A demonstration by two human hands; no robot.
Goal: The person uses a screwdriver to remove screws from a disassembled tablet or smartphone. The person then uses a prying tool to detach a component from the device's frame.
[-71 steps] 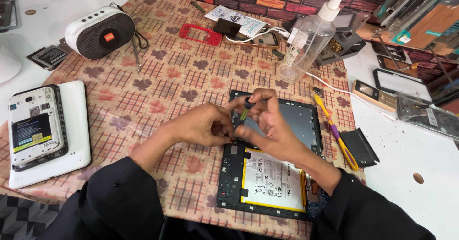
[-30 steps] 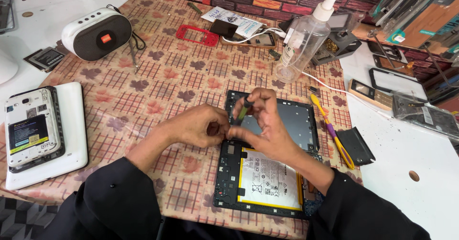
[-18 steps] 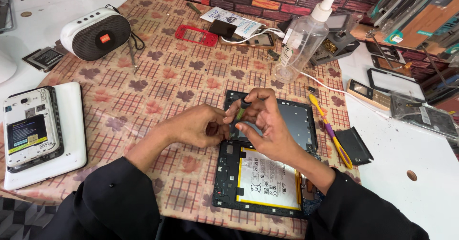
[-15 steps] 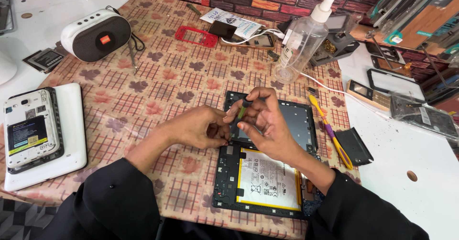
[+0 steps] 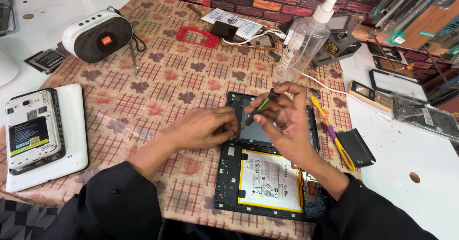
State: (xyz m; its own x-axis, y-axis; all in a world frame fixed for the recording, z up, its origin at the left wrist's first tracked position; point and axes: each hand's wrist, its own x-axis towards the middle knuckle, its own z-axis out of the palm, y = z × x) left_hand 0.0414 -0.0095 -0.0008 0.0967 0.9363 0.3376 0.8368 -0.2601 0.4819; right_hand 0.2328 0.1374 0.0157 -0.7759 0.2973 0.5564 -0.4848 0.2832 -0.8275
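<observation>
Two hands on opened tablet (image 5: 267, 173) on counter: back cover already off, battery (image 5: 270, 180) still in. Right hand (image 5: 282, 120) pinches screwdriver (image 5: 258, 108); left hand (image 5: 205, 127) fingertips closed at frame edge, contents unclear.

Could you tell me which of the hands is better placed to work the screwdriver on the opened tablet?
Probably the right hand: it already grips the screwdriver, tip angled down at the tablet. The left hand holds no tool; its fingertips rest at the frame's left edge, beside the tip.
</observation>
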